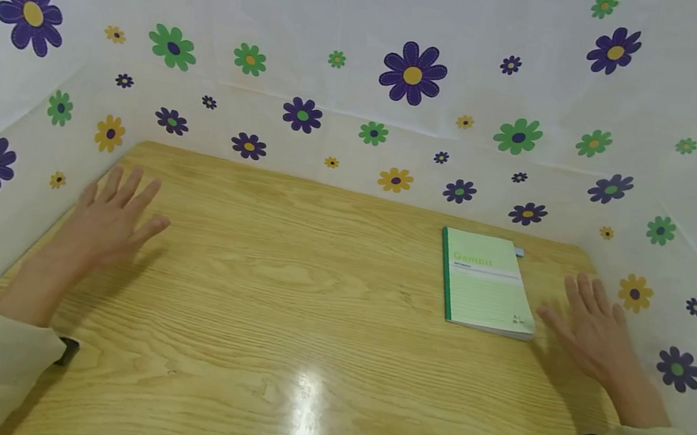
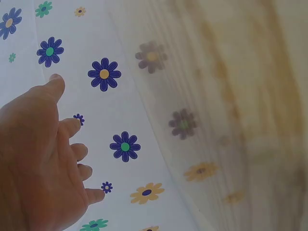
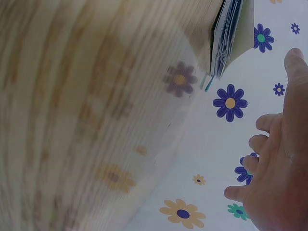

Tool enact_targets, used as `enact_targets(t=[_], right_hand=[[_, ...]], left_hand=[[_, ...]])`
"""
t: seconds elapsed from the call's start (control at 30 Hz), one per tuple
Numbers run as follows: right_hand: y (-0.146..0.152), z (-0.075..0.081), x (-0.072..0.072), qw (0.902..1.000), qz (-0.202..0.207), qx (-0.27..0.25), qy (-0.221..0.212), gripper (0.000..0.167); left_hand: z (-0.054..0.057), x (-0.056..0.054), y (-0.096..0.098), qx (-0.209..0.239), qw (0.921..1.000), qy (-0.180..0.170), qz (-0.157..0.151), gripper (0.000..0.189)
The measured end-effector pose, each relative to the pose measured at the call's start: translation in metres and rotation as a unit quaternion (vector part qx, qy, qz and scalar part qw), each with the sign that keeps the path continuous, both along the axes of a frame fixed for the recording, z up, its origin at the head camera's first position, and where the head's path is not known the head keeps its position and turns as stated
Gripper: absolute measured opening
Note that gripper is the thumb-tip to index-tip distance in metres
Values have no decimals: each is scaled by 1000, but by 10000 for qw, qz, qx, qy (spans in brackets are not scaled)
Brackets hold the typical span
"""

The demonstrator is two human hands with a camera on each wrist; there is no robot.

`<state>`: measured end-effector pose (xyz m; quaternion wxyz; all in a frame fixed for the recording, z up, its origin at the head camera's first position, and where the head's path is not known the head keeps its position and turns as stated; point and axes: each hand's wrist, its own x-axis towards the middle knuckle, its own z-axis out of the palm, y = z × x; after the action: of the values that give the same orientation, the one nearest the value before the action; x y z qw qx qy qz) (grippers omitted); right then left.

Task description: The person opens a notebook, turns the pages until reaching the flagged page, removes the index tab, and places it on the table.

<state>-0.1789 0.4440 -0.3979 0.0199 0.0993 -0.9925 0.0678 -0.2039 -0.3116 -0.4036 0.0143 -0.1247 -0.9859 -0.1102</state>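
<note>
A light green notebook [image 1: 487,283] with a dark green spine lies closed on the wooden table, toward the back right. Its cover reads "Gambit", and a small pale tab pokes out at its upper right edge. Just right of the notebook is my right hand [image 1: 598,334], fingers spread and holding nothing, thumb pointing toward the notebook's corner. My left hand [image 1: 108,219] is over the table's left side, its fingers spread as well and nothing in it. In the right wrist view the notebook's page edges [image 3: 228,38] show at the top, left of the hand.
The wood-grain table [image 1: 282,298] has a bright light reflection near its front middle. White cloth [image 1: 352,15] printed with purple, green and yellow flowers stands along its back and both sides. Dark bands show at both sleeve cuffs.
</note>
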Motion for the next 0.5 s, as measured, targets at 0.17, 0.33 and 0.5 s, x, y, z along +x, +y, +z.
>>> enact_targets(t=[0.17,0.33,0.5], right_hand=[[-6,-1,-1,9999,35,20,-127,86],[-12,-4,-1,9991,123,-321,-266,86],[-19,-5,-3,9966,205,-595,-525,89]], left_hand=[[2,2,8,38,9998,-173,-55,82],[2,0,17,50,9998,-105,-175,81],[3,-2,32,129,9991,-82,-387,81]])
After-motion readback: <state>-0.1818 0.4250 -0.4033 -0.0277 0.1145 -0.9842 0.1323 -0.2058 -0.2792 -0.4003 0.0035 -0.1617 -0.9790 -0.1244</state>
